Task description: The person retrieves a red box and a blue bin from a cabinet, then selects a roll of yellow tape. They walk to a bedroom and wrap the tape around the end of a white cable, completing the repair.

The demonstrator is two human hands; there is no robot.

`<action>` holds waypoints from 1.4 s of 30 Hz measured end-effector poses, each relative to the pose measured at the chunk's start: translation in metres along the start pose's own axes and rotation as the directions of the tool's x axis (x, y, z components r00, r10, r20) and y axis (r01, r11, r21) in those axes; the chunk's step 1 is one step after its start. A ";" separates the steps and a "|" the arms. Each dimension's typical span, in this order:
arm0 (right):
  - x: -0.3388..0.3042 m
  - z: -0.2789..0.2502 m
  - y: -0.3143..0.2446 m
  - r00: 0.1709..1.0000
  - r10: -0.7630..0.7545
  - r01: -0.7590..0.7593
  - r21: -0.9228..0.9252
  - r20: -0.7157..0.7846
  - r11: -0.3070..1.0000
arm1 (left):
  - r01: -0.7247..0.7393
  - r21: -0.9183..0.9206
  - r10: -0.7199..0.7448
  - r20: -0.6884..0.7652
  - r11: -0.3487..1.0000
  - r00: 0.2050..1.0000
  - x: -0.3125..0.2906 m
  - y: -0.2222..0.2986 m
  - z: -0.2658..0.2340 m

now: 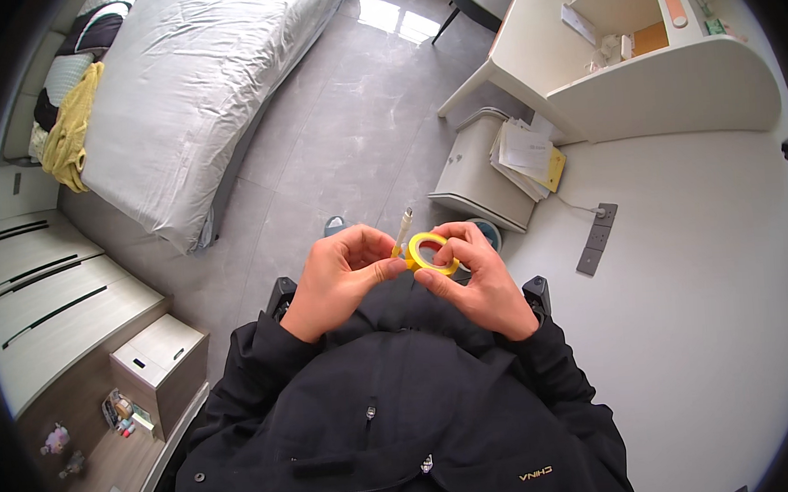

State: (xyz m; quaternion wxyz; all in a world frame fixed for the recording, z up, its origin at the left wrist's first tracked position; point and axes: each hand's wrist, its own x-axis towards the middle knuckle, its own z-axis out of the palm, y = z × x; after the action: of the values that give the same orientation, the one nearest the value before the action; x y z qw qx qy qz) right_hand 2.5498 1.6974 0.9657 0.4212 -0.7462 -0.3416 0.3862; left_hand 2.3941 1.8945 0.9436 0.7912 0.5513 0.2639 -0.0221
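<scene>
In front of my dark jacket, my left hand [346, 274] pinches a slim whitish piece with a metallic-looking tip [404, 225], perhaps a cable end, that points up and away from me. Yellow tape shows at its lower end, by my left thumb and fingertips. Close beside it, my right hand [477, 277] grips a roll of yellow tape [417, 247], the fingers curled over its right side and into the ring. The roll's left edge meets the fingertips of my left hand; whether a strip runs from roll to piece is hard to make out.
A bed with a grey sheet [195, 87] stands at the far left. Drawers [44, 276] and a low cabinet [159, 351] are on my left. To the right are a white desk [664, 94], a small cabinet [480, 173] with papers [524, 152], and a wall socket strip [597, 240].
</scene>
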 end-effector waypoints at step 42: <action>0.010 -0.009 -0.023 0.862 -0.465 0.415 -0.245 -0.203 0.876 | -0.185 0.008 0.182 -0.228 0.983 0.956 -0.011 0.022 0.042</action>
State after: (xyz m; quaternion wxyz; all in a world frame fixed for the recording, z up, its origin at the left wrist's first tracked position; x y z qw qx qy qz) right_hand 2.5576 1.7120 0.9862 0.4646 -0.7286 -0.4819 0.1452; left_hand 2.4087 1.8629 0.9776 0.7580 0.5667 0.3010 0.1166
